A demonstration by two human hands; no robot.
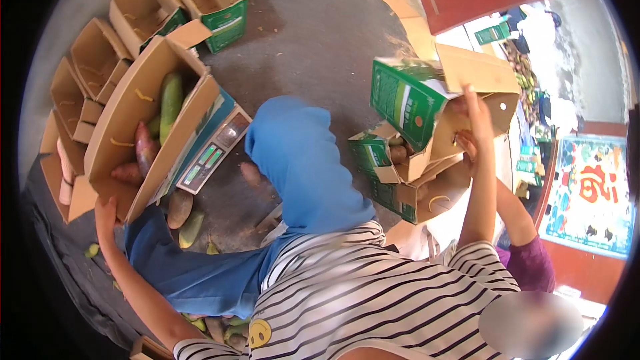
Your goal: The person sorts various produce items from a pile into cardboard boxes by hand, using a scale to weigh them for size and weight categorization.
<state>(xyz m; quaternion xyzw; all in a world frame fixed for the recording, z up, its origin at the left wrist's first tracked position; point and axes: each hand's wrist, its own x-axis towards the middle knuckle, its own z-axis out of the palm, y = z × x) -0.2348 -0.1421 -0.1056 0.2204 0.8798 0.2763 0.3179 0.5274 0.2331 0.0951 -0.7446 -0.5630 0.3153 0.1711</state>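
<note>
**Dark floor [320, 33]: tip and spill risk on two sides**

On my feed, the left hand [105, 212] is hooked over the edge of the big brown carton [123, 110], which sits at the scale [212, 153]; can't tell if the scale bears it. Long green vegetable [171, 103] and reddish roots [145, 149] inside. I'd judge a pull on that edge could tip it, or skew the reading if it is being weighed.

Right hand [475, 117] is at the raised flap of the green carton [407, 103]; blurred, can't confirm a grip. Co-worker's hand [468, 148] is just beside it. If they pull unevenly, the flap could tear or the carton slide off the lower cartons [383, 203]. Loose roots [180, 209] near the leg: possible trip.
</note>
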